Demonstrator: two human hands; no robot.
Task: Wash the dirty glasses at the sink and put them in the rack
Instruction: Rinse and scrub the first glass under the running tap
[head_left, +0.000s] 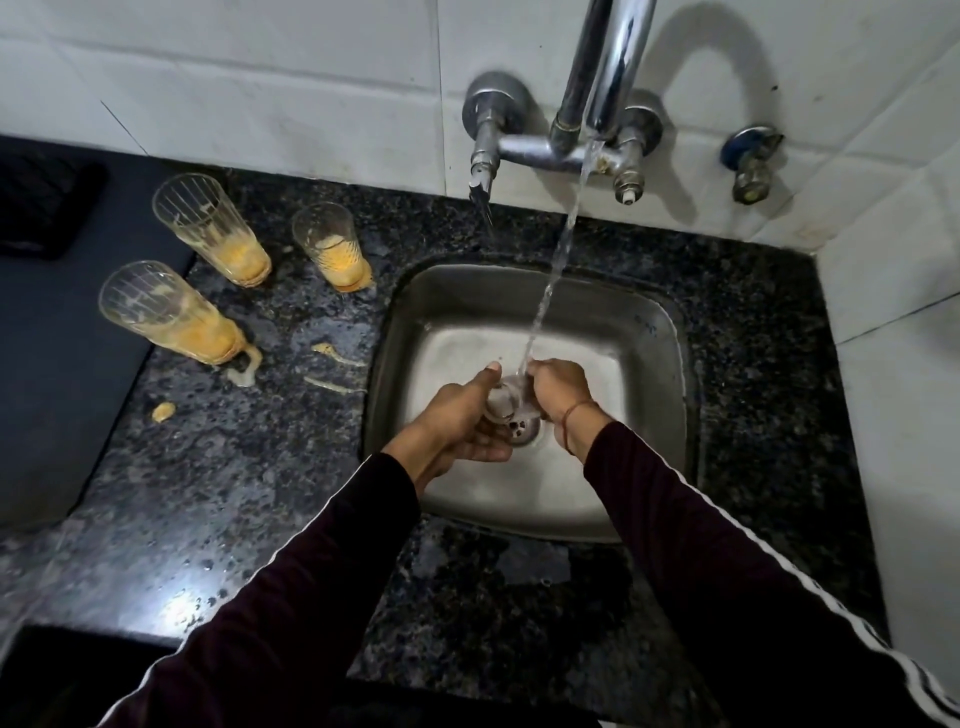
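Over the steel sink (644, 332) I hold a clear glass (505, 399) under the running stream of water (558, 249). My left hand (457, 421) grips the glass from the left, thumb up along its side. My right hand (556, 389) curls over its upper end on the right, where the water lands. Three dirty glasses with orange-yellow residue stand on the dark granite counter (249, 467) to the left: one at the back left (213, 228), one nearer the sink (332, 247), one at the front left (166, 312).
A chrome tap (597, 78) is fixed to the white tiled wall, with a second valve (750, 161) to its right. Yellow spills (332, 364) dot the counter between the glasses and the sink. A dark blue surface (62, 364) lies far left.
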